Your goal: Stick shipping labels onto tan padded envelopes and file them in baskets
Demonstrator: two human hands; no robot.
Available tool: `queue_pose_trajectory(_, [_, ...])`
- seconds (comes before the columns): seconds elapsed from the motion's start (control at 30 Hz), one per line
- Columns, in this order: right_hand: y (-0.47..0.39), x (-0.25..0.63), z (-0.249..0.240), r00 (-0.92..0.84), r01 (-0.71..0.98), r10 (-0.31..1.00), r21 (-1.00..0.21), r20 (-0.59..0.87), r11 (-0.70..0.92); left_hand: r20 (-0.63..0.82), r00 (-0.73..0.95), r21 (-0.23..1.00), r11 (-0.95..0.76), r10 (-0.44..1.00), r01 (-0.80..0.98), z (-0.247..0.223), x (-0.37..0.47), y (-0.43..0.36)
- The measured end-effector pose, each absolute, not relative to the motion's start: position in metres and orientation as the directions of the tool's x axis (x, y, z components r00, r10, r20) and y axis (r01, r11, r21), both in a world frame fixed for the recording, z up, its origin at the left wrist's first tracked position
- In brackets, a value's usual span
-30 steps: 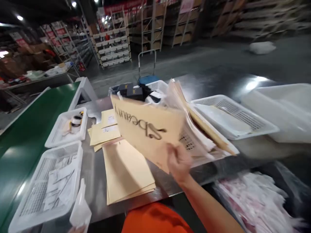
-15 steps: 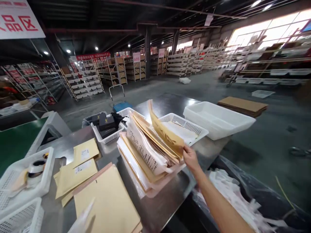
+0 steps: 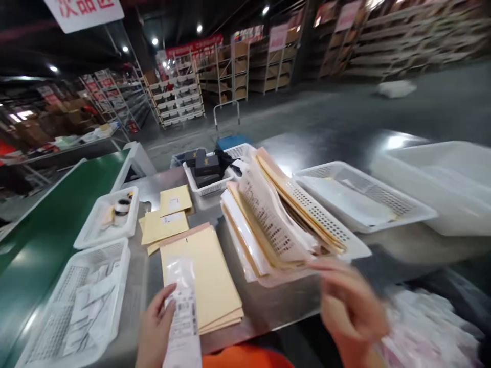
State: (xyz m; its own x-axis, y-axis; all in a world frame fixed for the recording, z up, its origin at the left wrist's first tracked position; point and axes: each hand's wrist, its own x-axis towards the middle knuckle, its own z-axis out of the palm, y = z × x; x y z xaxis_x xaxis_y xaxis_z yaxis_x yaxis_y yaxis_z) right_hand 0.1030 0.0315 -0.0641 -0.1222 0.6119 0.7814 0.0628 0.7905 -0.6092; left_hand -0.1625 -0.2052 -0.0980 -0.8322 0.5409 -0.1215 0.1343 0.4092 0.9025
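Note:
In my left hand (image 3: 157, 322) is a clear plastic packet (image 3: 182, 312) with a printed white label, held between thumb and fingers above a stack of yellow padded envelopes (image 3: 210, 276). My right hand (image 3: 351, 306), blurred, is by the near right corner of a white perforated basket (image 3: 326, 214). Its index finger points left and the other fingers are loosely curled; nothing shows in its grasp. Envelopes and plastic mailers (image 3: 253, 220) stand packed in and against that basket. Smaller labelled yellow envelopes (image 3: 164, 227) lie behind the stack.
Left are a basket with tape rolls (image 3: 132, 225), a basket of white packets (image 3: 118, 312) and a green conveyor (image 3: 72, 214). Black boxes (image 3: 207, 166) fill a rear basket. A shallow basket (image 3: 414, 212) and white tub (image 3: 460, 225) stand right, above a bin of plastic scraps (image 3: 429, 327).
The view has swung left. My right hand has let go of the yellow envelope it gripped and drawn back to the basket's near corner. My left hand has come into view with the plastic packet.

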Motion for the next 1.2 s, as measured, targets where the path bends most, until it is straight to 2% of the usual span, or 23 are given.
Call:
queue_pose_trajectory(0.07, [-0.007, 0.057, -0.062, -0.516, -0.150, 0.423, -0.565, 0.745, 0.811, -0.158, -0.813, 0.951, 0.309, 0.561, 0.028, -0.090, -0.150, -0.195])
queue_pose_trajectory(0.1, [-0.022, 0.034, -0.063, -0.640, -0.230, 0.308, -0.558, 0.704, 0.797, -0.167, -0.793, 0.962, 0.272, 0.586, -0.002, -0.087, -0.145, -0.191])
queue_pose_trajectory(0.17, [-0.041, -0.006, -0.070, -0.770, -0.286, 0.185, -0.590, 0.611, 0.755, -0.161, -0.760, 0.976, 0.216, 0.629, -0.028, -0.083, -0.136, -0.190])
queue_pose_trajectory(0.23, [-0.050, -0.031, -0.081, -0.820, -0.275, 0.190, -0.662, 0.541, 0.697, -0.176, -0.729, 0.980, 0.190, 0.661, -0.065, -0.083, -0.132, -0.195])
queue_pose_trajectory(0.33, [-0.054, -0.040, -0.095, -0.867, -0.191, 0.296, -0.815, 0.402, 0.547, -0.248, -0.704, 0.969, 0.168, 0.665, -0.183, -0.086, -0.131, -0.204])
queue_pose_trajectory(0.43, [-0.057, -0.036, -0.103, -0.896, -0.071, 0.407, -0.961, 0.179, 0.266, -0.328, -0.674, 0.943, 0.183, 0.662, -0.279, -0.088, -0.131, -0.209])
queue_pose_trajectory(0.53, [-0.061, -0.034, -0.109, -0.920, 0.018, 0.391, -1.000, -0.024, -0.019, -0.385, -0.624, 0.922, 0.252, 0.680, -0.294, -0.090, -0.130, -0.209])
queue_pose_trajectory(0.6, [-0.065, -0.035, -0.113, -0.931, 0.031, 0.360, -0.996, -0.058, -0.079, -0.366, -0.654, 0.930, 0.279, 0.662, -0.239, -0.092, -0.129, -0.209])
queue_pose_trajectory(0.7, [-0.069, -0.036, -0.116, -0.919, 0.002, 0.393, -0.997, -0.030, -0.071, -0.288, -0.726, 0.938, 0.337, 0.624, -0.082, -0.093, -0.128, -0.206])
queue_pose_trajectory(0.8, [-0.065, -0.037, -0.109, -0.877, -0.061, 0.472, -0.995, 0.089, 0.074, -0.236, -0.745, 0.910, 0.411, 0.624, 0.055, -0.103, -0.129, -0.205])
queue_pose_trajectory(0.9, [-0.042, -0.046, -0.092, -0.767, -0.111, 0.609, -0.976, 0.203, 0.186, -0.212, -0.758, 0.848, 0.501, 0.617, 0.171, -0.137, -0.127, -0.225])
queue_pose_trajectory(0.97, [-0.016, -0.060, -0.084, -0.601, -0.149, 0.766, -0.974, 0.226, 0.170, -0.270, -0.725, 0.745, 0.614, 0.634, 0.259, -0.174, -0.124, -0.260])
queue_pose_trajectory(1.03, [0.009, -0.080, -0.088, -0.460, -0.178, 0.853, -0.967, 0.247, 0.184, -0.483, -0.652, 0.494, 0.797, 0.584, 0.348, -0.211, -0.121, -0.309])
queue_pose_trajectory(1.1, [0.024, -0.104, -0.109, -0.524, -0.109, 0.812, -0.966, 0.256, 0.234, -0.661, -0.559, 0.259, 0.851, 0.501, 0.456, -0.240, -0.121, -0.358])
queue_pose_trajectory(1.2, [0.021, -0.136, -0.166, -0.789, 0.133, 0.603, -0.925, 0.118, 0.357, -0.531, -0.639, 0.203, 0.815, 0.557, 0.542, -0.254, -0.126, -0.392])
